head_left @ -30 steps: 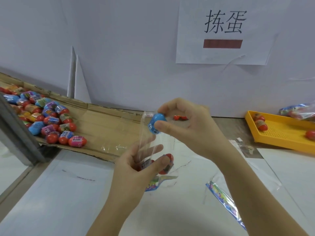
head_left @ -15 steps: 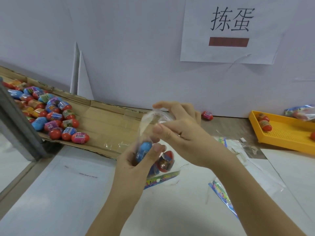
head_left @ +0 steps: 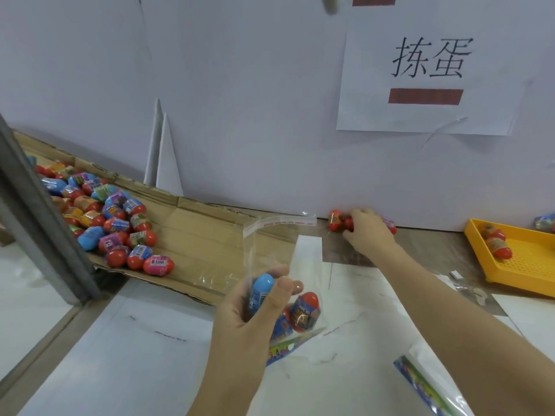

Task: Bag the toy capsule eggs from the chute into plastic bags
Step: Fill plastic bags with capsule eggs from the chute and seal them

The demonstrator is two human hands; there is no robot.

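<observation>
My left hand grips a clear plastic bag upright above the white table, its taped mouth open at the top. Inside the bag sit a blue capsule egg and a red capsule egg, with another egg partly hidden between them. My right hand reaches to the foot of the white wall and curls around a red capsule egg lying there. A pink egg peeks out behind that hand. The cardboard chute at the left holds several loose capsule eggs.
A yellow perforated tray at the right edge holds two red eggs. A grey metal post crosses the chute at the left. A flat printed bag lies on the table at the lower right. A paper sign hangs on the wall.
The blue egg has dropped into the bag. My right hand left the bag mouth and reached away to the wall, closing on a red egg. The camera tilted up and left.
</observation>
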